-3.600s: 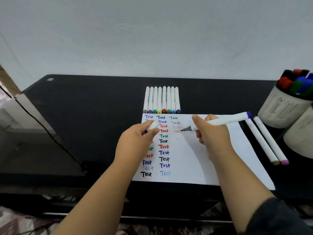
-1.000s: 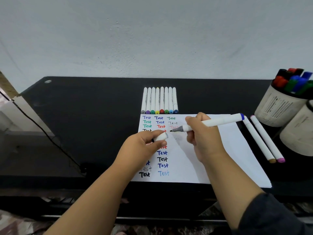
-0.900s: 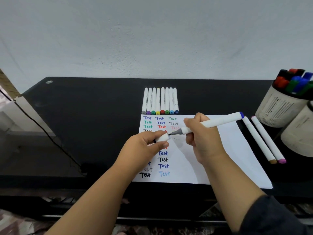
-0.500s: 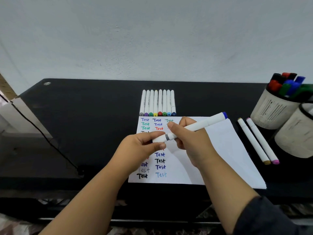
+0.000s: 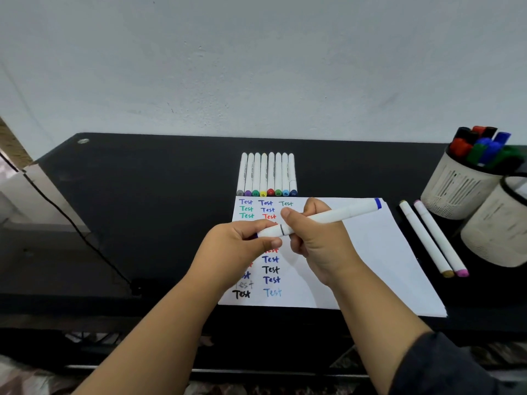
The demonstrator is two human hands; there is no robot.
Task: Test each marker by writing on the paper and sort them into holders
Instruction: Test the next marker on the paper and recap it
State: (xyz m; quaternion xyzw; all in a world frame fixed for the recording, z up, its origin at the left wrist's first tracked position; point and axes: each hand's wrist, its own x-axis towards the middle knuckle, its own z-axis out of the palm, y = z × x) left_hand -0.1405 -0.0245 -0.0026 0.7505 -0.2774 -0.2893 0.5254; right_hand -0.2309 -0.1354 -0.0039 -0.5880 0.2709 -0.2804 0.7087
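Above the white paper [image 5: 385,252] with coloured "Test" words, both hands hold one white marker [image 5: 336,215] with a blue end. My right hand [image 5: 316,240] grips its barrel. My left hand [image 5: 242,243] pinches the cap, which sits on the marker's tip end. A row of several white markers [image 5: 268,175] lies just beyond the paper. Two more white markers [image 5: 433,238] lie to the right of the sheet. Further right stand a holder [image 5: 453,189] full of coloured markers and a second holder [image 5: 502,235], whose contents I cannot see.
The black table [image 5: 142,195] stands against a grey wall. A black cable [image 5: 71,223] runs down its left side to the front edge. The two holders stand close together at the right edge of view.
The marker tip has lifted off the paper. My left hand has brought the cap to the tip and pushed it on, so the dark tip is covered now.
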